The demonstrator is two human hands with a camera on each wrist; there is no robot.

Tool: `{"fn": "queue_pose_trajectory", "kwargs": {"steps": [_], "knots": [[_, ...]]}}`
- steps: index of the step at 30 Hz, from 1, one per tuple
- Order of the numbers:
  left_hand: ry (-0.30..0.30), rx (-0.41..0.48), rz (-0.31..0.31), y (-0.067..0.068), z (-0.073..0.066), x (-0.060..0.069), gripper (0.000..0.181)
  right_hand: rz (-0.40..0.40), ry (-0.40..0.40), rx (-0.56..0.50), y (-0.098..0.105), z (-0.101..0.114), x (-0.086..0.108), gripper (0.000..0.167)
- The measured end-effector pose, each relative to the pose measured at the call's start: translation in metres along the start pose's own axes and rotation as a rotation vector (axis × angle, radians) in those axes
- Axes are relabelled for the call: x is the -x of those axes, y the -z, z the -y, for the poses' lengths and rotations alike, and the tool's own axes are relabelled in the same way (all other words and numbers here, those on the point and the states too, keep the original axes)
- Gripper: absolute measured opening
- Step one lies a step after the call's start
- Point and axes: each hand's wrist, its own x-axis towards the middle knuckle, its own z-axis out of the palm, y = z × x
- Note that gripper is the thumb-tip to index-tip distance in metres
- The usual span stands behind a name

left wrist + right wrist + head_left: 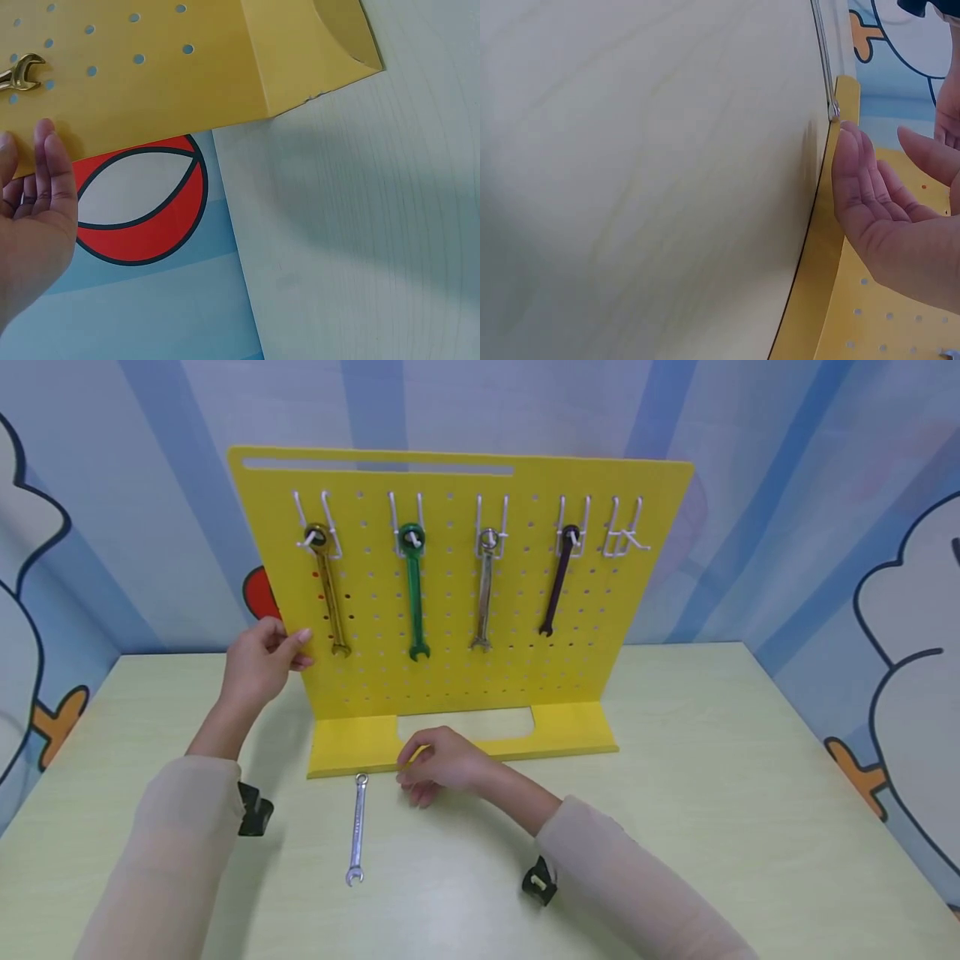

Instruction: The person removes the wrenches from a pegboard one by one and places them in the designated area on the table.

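Right hand, empty, fingers loosely curved and thumb apart, we find near the base of the yellow perforated pegboard; the left hand, fingers relaxed, rests at the pegboard's left edge, presumably to steady it. Before the pegboard we see the silver metal wrench flat on the pale surface, long axis running toward the pegboard, ring end nearest, open end away.

Qty: 5 wrenches total, i.e. 1 gold wrench, 1 green wrench, 1 purple wrench, 2 silver wrenches; 4 hung upper ctr of frame, 1 lying lower ctr-left. Hooks: 5, upper ctr. Pegboard: 1. Surface: 1. Hands: 2, L hand + R hand. Sleeves: 2.
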Motion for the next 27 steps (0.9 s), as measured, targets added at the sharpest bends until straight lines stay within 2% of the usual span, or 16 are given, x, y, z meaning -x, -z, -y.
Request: {"fn": "queue_pose_trajectory", "kwargs": {"steps": [2, 6, 13, 15, 18, 21, 22, 23, 27], "knots": [[-0.008, -0.034, 0.003, 0.002, -0.018, 0.013, 0.038, 0.003, 0.009, -0.005, 0.004, 0.001, 0.001, 0.020], [0.006, -0.064, 0.000, 0.003, -0.032, 0.023, 0.033, 0.004, 0.013, -0.011, 0.011, 0.004, 0.002, 0.026], [0.004, -0.060, -0.002, 0.003, -0.030, 0.022, 0.038, -0.017, 0.021, 0.024, 0.025, 0.007, 0.005, 0.030], [0.003, -0.020, -0.005, 0.002, -0.023, 0.017, 0.039, -0.022, 0.018, 0.030, 0.029, 0.009, 0.007, 0.031], [0.001, -0.015, -0.007, 0.002, -0.021, 0.015, 0.039, -0.026, 0.012, 0.028, 0.035, 0.011, 0.009, 0.033], [0.001, -0.028, -0.005, 0.003, -0.022, 0.017, 0.038, -0.035, 0.004, 0.020, 0.042, 0.012, 0.011, 0.034], [0.006, -0.066, -0.005, 0.003, -0.028, 0.021, 0.039, -0.039, 0.005, 0.019, 0.044, 0.012, 0.011, 0.034], [0.010, -0.067, -0.012, 0.002, -0.024, 0.018, 0.039, -0.043, 0.007, 0.018, 0.046, 0.012, 0.012, 0.034], [0.011, -0.070, -0.008, 0.002, -0.026, 0.020, 0.039, -0.066, 0.011, 0.028, 0.054, 0.014, 0.015, 0.034]]}}
